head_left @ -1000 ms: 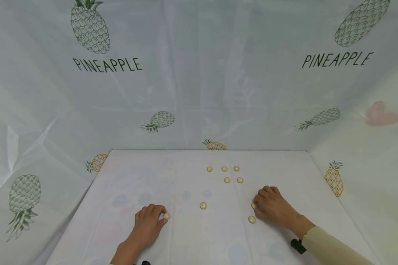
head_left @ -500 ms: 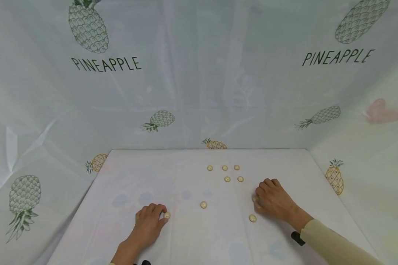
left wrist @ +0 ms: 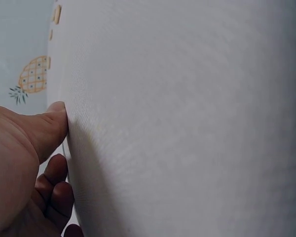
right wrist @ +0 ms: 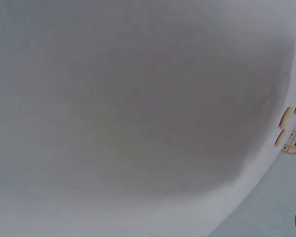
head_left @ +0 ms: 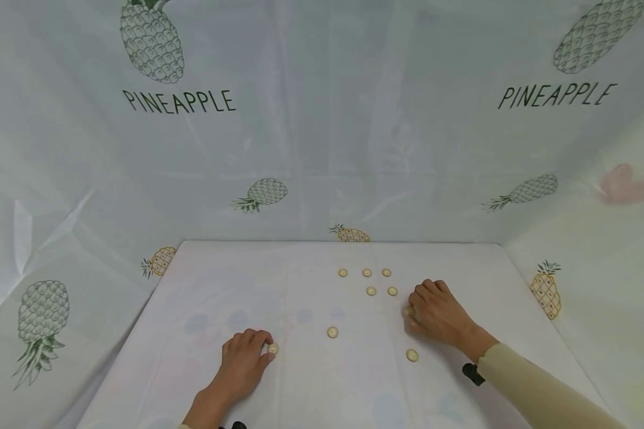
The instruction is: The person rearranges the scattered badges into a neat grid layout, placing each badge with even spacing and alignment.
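Observation:
My left hand (head_left: 241,364) is at the left of the table, its thumb and forefinger pinching a pale round wooden disc (head_left: 273,348) at the tabletop. In the left wrist view the thumb (left wrist: 48,128) shows, but that disc does not. Further right, my right hand (head_left: 437,314) grips another wooden disc (head_left: 409,311), which its fingers partly cover. A loose disc (head_left: 332,332) lies between the hands, and one more disc (head_left: 412,355) lies nearer me, below the right hand. Small dark marks on the discs are too small to read.
Toward the back, three discs form a row, with its middle disc (head_left: 367,273) and right disc (head_left: 386,272) behind two nearer discs, one of them (head_left: 392,291) close to the right hand. A white cloth covers the table (head_left: 220,274). Pineapple-print sheeting (head_left: 311,119) hangs around it.
My right hand has moved away from me across the table, carrying its disc toward the back discs. The left hand and its disc have stayed in place.

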A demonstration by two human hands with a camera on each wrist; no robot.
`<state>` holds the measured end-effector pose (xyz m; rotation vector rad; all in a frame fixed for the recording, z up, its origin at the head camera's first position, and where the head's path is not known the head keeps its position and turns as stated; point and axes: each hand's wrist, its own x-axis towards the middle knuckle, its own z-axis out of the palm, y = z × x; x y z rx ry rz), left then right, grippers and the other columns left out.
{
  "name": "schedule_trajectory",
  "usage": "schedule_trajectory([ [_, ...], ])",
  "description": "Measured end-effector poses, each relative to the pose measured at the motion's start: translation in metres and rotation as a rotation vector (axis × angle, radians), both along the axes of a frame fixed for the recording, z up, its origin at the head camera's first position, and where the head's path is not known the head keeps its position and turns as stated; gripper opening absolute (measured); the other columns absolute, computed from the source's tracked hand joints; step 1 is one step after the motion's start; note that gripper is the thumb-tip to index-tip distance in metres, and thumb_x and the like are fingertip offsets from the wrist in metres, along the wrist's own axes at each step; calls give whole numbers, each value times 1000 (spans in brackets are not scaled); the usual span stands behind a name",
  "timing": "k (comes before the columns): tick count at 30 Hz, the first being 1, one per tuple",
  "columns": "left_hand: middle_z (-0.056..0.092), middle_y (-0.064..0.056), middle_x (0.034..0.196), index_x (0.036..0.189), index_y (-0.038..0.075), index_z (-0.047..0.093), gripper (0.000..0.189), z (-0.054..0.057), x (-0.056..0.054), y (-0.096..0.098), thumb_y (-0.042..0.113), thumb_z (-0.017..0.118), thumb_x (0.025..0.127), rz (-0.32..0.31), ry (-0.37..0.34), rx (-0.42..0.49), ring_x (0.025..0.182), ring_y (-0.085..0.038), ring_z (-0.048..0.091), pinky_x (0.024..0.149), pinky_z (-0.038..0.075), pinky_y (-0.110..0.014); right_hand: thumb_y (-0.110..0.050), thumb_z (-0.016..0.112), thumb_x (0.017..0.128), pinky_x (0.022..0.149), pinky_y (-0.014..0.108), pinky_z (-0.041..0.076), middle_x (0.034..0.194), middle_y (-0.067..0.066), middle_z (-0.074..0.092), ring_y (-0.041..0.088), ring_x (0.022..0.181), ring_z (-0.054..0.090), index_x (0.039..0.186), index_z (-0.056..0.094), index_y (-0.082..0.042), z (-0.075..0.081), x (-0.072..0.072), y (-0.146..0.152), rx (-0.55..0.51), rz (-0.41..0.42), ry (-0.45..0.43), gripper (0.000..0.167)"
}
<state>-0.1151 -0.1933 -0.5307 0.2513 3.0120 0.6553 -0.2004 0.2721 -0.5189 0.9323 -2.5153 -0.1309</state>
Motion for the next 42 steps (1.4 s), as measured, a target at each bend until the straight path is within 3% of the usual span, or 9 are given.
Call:
schedule_trajectory([
  [11, 61, 2, 115, 113, 24, 63, 22, 3, 0, 0, 23, 78, 96, 1, -26, -23, 109, -25, 55, 103, 38, -64, -31, 78, 85, 87, 46, 44, 91, 2, 61, 24, 91, 51, 93, 68, -11, 10, -25, -43, -44, -11, -84, 24],
  [24, 61, 2, 113, 112, 23, 63, 23, 4, -1, 0, 23, 79, 96, 6, -19, -25, 107, -24, 55, 103, 38, -64, -34, 75, 93, 88, 46, 42, 95, 1, 63, 23, 93, 49, 95, 71, -12, 5, -57, -102, -14, -9, -212, 23],
  [31, 61, 2, 114, 112, 23, 63, 23, 4, 0, 2, 22, 79, 95, 6, -25, -11, 109, -25, 55, 104, 38, -64, -33, 73, 95, 91, 48, 42, 96, 3, 63, 25, 95, 50, 96, 70, -10, 0, -67, -122, -14, -31, -332, 23],
  [42, 61, 2, 113, 112, 23, 63, 23, 5, -1, 2, 23, 79, 95, 7, -25, -18, 108, -24, 55, 103, 38, -63, -31, 67, 92, 94, 49, 42, 92, 0, 60, 23, 93, 47, 92, 70, -14, 0, -74, -138, -29, -86, -425, 17],
])
